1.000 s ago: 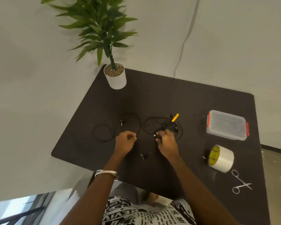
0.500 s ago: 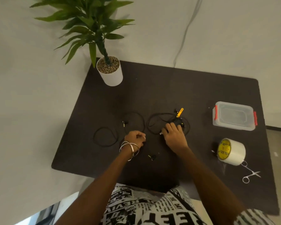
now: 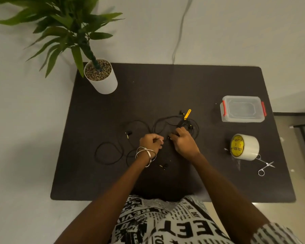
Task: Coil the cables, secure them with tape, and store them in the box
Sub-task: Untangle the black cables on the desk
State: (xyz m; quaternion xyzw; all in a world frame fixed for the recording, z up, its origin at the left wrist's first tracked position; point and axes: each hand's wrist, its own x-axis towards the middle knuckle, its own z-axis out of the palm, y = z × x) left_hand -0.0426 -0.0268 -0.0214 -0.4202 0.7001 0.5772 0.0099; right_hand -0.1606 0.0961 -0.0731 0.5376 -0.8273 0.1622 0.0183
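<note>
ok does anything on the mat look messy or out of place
Only the black cables: they sprawl in loose, overlapping loops across the middle of the mat, not yet coiled. The box sits closed, the tape roll lies on its side, and the scissors lie beside it. Nothing looks spilled or damaged.

Views: one only, the head-worn wide-angle camera, so nothing was shared between views
Position: it sat above the near edge of the dark table (image 3: 165, 81)
Facing: it looked forward and steeply down, the far wall at the top
Nearness: the forearms filled the lower frame, and the left hand (image 3: 151, 143) and right hand (image 3: 184, 142) met mid-frame
Edges: straight lines bowed towards the borders
</note>
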